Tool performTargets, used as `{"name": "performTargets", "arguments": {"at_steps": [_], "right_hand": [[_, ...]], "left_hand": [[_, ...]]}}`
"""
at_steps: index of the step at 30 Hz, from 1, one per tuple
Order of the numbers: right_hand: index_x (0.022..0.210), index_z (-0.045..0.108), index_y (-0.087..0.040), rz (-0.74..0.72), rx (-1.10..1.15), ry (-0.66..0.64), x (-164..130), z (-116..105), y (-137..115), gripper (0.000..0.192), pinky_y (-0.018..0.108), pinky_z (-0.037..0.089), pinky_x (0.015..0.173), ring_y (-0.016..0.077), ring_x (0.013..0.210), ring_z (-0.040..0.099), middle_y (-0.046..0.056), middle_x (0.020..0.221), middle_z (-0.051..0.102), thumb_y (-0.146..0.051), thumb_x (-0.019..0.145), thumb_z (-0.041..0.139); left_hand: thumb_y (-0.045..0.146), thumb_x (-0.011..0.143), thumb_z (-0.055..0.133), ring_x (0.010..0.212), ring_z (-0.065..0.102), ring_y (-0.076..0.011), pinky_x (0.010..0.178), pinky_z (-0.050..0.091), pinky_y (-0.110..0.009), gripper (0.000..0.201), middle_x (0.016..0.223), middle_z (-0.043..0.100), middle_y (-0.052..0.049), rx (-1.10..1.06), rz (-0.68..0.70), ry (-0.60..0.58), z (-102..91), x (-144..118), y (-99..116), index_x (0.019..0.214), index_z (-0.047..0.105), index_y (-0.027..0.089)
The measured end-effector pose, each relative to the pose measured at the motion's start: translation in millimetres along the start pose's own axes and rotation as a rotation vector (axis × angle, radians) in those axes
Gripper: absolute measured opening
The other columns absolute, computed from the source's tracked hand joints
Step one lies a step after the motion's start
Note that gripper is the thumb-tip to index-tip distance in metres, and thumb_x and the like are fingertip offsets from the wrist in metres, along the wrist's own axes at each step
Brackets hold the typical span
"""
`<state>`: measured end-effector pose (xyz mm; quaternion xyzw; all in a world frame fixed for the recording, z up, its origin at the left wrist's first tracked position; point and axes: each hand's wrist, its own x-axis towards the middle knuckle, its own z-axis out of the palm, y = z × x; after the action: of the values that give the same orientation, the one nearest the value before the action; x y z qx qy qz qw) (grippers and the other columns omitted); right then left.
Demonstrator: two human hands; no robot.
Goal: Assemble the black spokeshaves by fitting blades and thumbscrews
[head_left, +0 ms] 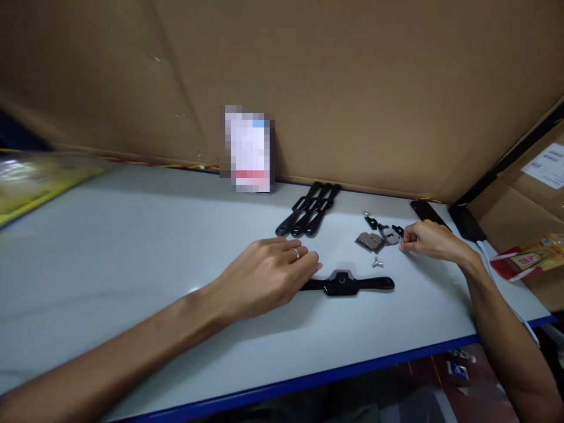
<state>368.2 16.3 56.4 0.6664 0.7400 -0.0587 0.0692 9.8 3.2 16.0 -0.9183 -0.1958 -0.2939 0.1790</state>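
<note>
A black spokeshave [342, 284] lies across the table in front of me, a grey blade edge showing behind its central cap. My left hand [275, 270], with a ring on one finger, is closed over its left handle, mostly hiding that end. To the right, my right hand [425, 239] pinches at the edge of a group of small parts. A silvery bit shows at its fingertips, too small to make out. Beside it lie grey slotted blades [371, 241], small black cap plates [371, 223] and a silver wing screw [378, 262]. A second screw [366, 214] lies farther back.
Three black spokeshave bodies [311, 210] lie side by side at the back. Behind them a pixelated card [249, 151] leans on the cardboard wall [352, 88]. Plastic packaging [44, 182] lies at left; a dark bar [429, 214] and a white cable [487, 258] are at right.
</note>
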Motion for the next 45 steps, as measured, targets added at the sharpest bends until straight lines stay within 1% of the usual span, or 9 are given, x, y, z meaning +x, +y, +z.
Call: {"name": "performTargets", "arguments": {"at_steps": [8,13,17,21,26,30,36,41,45], "right_hand": [[0.072,0.071,-0.022,-0.109,-0.014,0.010,-3.5,2.3,-1.7,0.017,0.029,0.027,0.057,0.0171,0.064,0.054,0.002,0.069,0.066,-0.023,0.084,0.059],[0.072,0.064,-0.021,-0.356,0.252,-0.078,-12.9,-7.9,-14.4,0.025,0.027,0.031,0.059,0.0134,0.060,0.049,-0.003,0.063,0.057,-0.028,0.093,0.053],[0.078,0.060,-0.020,-0.520,0.510,-0.103,-23.1,-6.7,-46.7,0.028,0.025,0.035,0.059,0.0112,0.058,0.047,-0.005,0.064,0.055,-0.033,0.101,0.050],[0.081,0.058,-0.020,-0.561,0.685,0.059,-31.9,7.2,-87.8,0.024,0.025,0.040,0.063,0.0114,0.063,0.053,-0.003,0.071,0.060,-0.030,0.102,0.049],[0.081,0.056,-0.021,-0.631,0.748,0.104,-36.9,25.2,-119.6,0.020,0.024,0.041,0.063,0.0115,0.063,0.053,-0.003,0.071,0.061,-0.024,0.100,0.050],[0.079,0.056,-0.020,-0.660,0.806,0.138,-35.1,33.6,-123.4,0.021,0.024,0.041,0.062,0.0112,0.062,0.052,-0.002,0.070,0.060,-0.021,0.099,0.050],[0.079,0.058,-0.019,-0.675,0.849,0.206,-36.7,35.3,-123.8,0.020,0.024,0.042,0.061,0.0105,0.061,0.051,-0.002,0.070,0.061,-0.021,0.099,0.053],[0.096,0.063,-0.019,-0.619,0.925,0.231,-40.4,36.6,-126.6,0.007,0.022,0.043,0.054,0.0111,0.062,0.055,0.000,0.077,0.067,-0.025,0.096,0.061],[0.090,0.066,-0.019,-0.615,0.962,0.283,-42.7,37.8,-130.4,0.009,0.021,0.045,0.054,0.0107,0.061,0.056,0.000,0.076,0.068,-0.026,0.094,0.064]], "left_hand": [[0.016,0.104,0.043,0.051,0.046,-0.0128,0.053,0.037,-0.030,0.039,0.056,0.052,0.003,0.000,0.003,-0.008,-0.7,0.4,0.3,0.066,0.052,0.019],[0.019,0.106,0.042,0.052,0.047,-0.0121,0.054,0.038,-0.028,0.038,0.058,0.054,0.003,-0.022,0.000,0.006,-1.0,1.8,2.3,0.069,0.052,0.019],[0.026,0.108,0.038,0.055,0.054,-0.0122,0.055,0.041,-0.027,0.036,0.063,0.059,0.002,-0.048,0.014,0.007,-2.5,3.6,6.0,0.078,0.057,0.018],[0.036,0.111,0.030,0.055,0.057,-0.0132,0.054,0.043,-0.027,0.041,0.067,0.063,0.001,-0.074,0.022,-0.027,-1.6,5.2,12.5,0.090,0.059,0.017],[0.034,0.111,0.030,0.054,0.055,-0.0126,0.054,0.042,-0.027,0.041,0.066,0.061,0.002,-0.107,0.031,-0.021,2.8,6.5,20.0,0.084,0.056,0.017],[0.020,0.109,0.035,0.053,0.052,-0.0118,0.054,0.039,-0.028,0.038,0.063,0.058,0.003,-0.111,0.002,-0.013,5.5,6.6,22.6,0.076,0.053,0.018],[0.020,0.109,0.035,0.055,0.052,-0.0117,0.056,0.041,-0.027,0.037,0.064,0.058,0.002,-0.129,-0.019,-0.018,3.3,6.1,23.8,0.077,0.055,0.017],[0.018,0.108,0.036,0.055,0.049,-0.0116,0.055,0.040,-0.026,0.037,0.063,0.056,0.003,-0.145,-0.029,0.000,1.3,6.8,25.2,0.076,0.053,0.018],[0.016,0.108,0.036,0.054,0.047,-0.0117,0.053,0.038,-0.026,0.036,0.062,0.055,0.003,-0.174,-0.030,0.008,2.0,6.6,28.1,0.076,0.052,0.018]]}}
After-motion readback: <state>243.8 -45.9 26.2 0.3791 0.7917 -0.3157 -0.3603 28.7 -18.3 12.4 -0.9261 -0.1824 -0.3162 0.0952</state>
